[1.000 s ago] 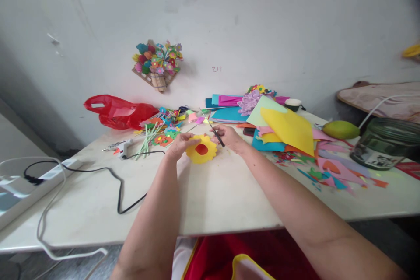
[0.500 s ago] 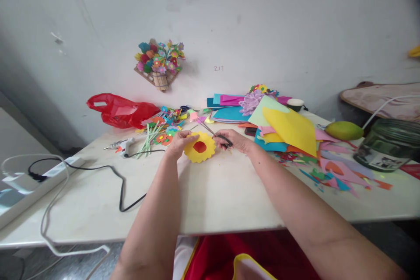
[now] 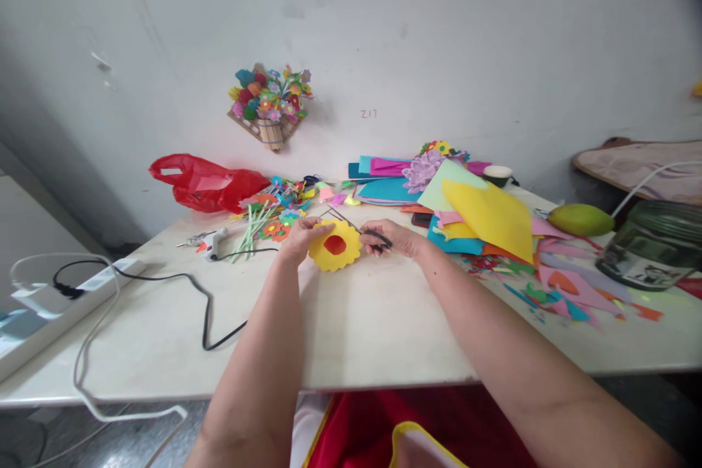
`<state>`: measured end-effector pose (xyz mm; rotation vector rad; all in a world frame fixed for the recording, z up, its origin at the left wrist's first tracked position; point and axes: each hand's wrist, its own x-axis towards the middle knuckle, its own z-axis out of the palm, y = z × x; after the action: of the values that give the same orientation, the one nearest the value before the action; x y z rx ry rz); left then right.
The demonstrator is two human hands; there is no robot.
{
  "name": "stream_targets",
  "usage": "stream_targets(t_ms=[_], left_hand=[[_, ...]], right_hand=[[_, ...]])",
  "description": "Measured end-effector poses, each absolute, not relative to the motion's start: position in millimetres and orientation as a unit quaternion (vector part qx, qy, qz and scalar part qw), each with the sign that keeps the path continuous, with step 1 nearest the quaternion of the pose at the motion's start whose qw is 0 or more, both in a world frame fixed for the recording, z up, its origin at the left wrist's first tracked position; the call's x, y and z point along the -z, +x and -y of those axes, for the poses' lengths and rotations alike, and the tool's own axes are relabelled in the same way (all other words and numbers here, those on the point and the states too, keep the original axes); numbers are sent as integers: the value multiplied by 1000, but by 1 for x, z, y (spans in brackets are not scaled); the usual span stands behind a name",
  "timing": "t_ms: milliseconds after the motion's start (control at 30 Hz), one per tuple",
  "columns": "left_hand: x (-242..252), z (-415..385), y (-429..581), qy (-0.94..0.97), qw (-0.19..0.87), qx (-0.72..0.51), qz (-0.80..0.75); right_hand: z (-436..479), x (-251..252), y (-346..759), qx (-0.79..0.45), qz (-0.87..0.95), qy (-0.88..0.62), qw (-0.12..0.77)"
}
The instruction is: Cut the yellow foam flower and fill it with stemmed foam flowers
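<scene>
My left hand (image 3: 300, 238) pinches the left edge of a yellow scalloped foam flower (image 3: 336, 249) with a red centre, holding it just above the pale table (image 3: 351, 336). My right hand (image 3: 390, 238) is closed round the black handles of a pair of scissors (image 3: 359, 228). The blades point left and away, at the flower's upper right edge. Both forearms reach in from the bottom of the view.
Coloured foam sheets (image 3: 482, 216) and scraps (image 3: 570, 285) cover the right side. Small foam flowers and green sticks (image 3: 268, 219) lie behind, beside a red bag (image 3: 208, 183). A glue gun (image 3: 211, 241), black cable (image 3: 202, 307), power strip (image 3: 60, 300), glass jar (image 3: 647, 245) and mango (image 3: 581, 219) are also here.
My right hand has lowered the scissors from a raised tilt down to the flower's upper right edge. The flower has stayed in my left hand. The view has shifted slightly.
</scene>
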<state>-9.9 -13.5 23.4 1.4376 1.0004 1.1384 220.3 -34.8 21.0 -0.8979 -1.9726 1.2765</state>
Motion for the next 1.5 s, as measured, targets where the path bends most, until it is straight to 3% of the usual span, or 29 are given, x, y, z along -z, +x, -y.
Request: stream_targets(t_ms=[367,1500], left_hand=[[-24,17,-9,588,539,-455,-396],[-25,18,2,572,481,-526,-406]], right_hand=[[33,-17,217,-489,747,-335,300],[45,-31,199,-472,717,-373,352]])
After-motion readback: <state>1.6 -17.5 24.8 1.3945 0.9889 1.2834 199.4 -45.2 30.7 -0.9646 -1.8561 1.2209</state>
